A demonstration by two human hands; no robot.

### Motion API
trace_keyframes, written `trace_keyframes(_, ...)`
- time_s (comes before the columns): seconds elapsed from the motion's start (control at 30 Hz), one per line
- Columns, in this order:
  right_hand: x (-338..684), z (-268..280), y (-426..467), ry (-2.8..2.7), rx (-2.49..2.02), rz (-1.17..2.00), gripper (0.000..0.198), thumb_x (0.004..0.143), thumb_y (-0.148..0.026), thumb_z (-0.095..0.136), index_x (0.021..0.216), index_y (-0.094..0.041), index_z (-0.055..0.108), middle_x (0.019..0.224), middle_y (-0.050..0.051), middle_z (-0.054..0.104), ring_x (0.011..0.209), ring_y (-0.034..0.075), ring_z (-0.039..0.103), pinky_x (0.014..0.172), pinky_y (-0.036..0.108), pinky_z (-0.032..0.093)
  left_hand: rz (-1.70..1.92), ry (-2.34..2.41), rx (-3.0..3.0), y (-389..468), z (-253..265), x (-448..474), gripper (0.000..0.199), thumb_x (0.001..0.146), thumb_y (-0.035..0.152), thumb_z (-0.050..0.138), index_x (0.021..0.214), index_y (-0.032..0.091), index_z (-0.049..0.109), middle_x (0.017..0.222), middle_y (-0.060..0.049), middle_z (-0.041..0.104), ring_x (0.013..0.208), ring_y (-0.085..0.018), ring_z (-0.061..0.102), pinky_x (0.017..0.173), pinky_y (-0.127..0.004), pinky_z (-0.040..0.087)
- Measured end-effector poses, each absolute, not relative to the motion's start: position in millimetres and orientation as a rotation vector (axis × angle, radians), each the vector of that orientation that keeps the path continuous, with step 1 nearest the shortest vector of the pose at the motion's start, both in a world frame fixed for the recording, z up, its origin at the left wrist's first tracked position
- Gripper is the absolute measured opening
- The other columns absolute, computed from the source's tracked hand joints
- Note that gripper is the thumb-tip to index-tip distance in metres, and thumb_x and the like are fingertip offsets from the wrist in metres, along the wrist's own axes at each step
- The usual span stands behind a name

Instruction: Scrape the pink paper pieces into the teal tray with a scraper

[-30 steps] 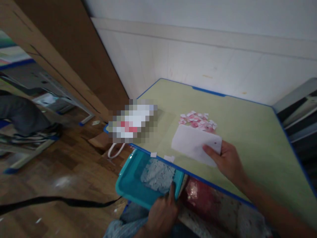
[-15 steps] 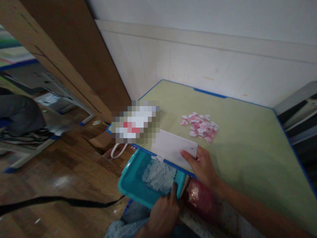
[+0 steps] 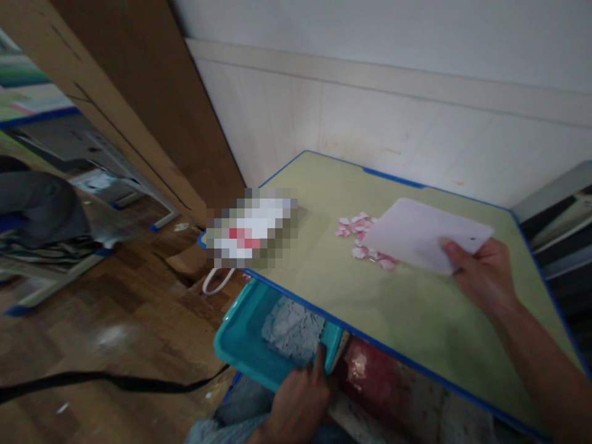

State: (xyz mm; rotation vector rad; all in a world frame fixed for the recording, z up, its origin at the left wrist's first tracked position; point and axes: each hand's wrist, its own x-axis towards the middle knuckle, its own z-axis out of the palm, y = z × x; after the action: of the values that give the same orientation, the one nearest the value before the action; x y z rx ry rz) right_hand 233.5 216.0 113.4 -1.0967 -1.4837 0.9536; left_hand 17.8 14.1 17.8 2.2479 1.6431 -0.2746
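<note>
My right hand (image 3: 490, 277) is closed on one end of a flat white sheet (image 3: 425, 231) with rounded corners and a small hole, thumb on top. The sheet is held over the tabletop and covers part of a pile of pink and white scraps (image 3: 345, 228). My left hand (image 3: 303, 398) grips the near right rim of a teal plastic tub (image 3: 247, 357), its index finger stretched along the inside. White paper-like flakes (image 3: 293, 330) lie in the tub, which sits below the table's front edge.
The pale green table (image 3: 324, 185) has a blue edge and stands against a white wall (image 3: 370, 117). A blurred-out white and red item (image 3: 254, 228) lies at its left end. Beneath is a dark red surface (image 3: 370, 376). A black strap (image 3: 115, 379) crosses at left.
My right hand has carried the white sheet from the table's front edge above the tub to the right, over the scrap pile. My left hand stays on the tub.
</note>
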Motion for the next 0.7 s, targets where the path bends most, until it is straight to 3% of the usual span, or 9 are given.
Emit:
trace_keyframes(0.23, 282, 103, 237, -1.403, -1.216, 1.181, 0.022, 0.059, -0.031, 0.068, 0.08, -0.025, 0.063, 0.073, -0.003, 0.069, 0.061, 0.016, 0.064, 0.058, 0.028, 0.052, -0.331, 1.628, 2.225, 14, 13, 15, 0.029, 0.072, 0.007, 0.04, 0.089, 0.017, 0.061, 0.121, -0.021, 0.046, 0.067, -0.027, 0.062, 0.051, -0.04, 0.051)
trace_keyframes(0.7, 286, 119, 230, -1.709, -1.318, 1.182, 0.02, 0.06, -0.034, 0.067, 0.075, -0.02, 0.066, 0.073, 0.001, 0.07, 0.062, 0.019, 0.063, 0.057, 0.03, 0.052, -0.501, 1.547, 2.096, 27, 17, 9, 0.041, 0.066, 0.002, 0.031, 0.09, 0.017, 0.061, 0.124, -0.02, 0.043, 0.07, -0.026, 0.062, 0.056, -0.041, 0.051)
